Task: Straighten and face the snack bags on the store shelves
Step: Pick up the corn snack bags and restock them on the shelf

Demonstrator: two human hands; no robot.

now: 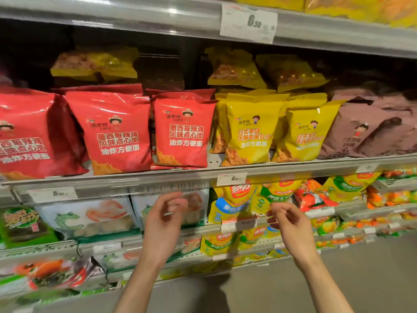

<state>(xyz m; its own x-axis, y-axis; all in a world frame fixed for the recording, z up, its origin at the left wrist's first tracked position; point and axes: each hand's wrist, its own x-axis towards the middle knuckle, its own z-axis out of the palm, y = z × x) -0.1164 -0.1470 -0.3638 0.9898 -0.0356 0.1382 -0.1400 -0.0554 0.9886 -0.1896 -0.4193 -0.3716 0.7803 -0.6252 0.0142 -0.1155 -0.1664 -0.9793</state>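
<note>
Red snack bags (pixel 184 132) stand upright in a row on the middle shelf (pixel 203 171), with yellow bags (pixel 250 129) to their right and brown bags (pixel 370 129) beyond those. More yellow bags (pixel 94 64) lie flat at the back above them. My left hand (pixel 165 216) and my right hand (pixel 287 219) hover below that shelf's front edge, in front of the lower shelf. Both have loosely curled fingers and hold nothing. White prawn-cracker bags (pixel 94 216) and yellow bags (pixel 232 202) stand behind the hands.
A price tag (pixel 248 23) hangs on the top shelf rail, another tag (pixel 231 178) on the middle rail. Green bags (pixel 22 224) sit lower left, orange and green packets (pixel 392 197) lower right. Grey floor (pixel 361 279) lies at bottom right.
</note>
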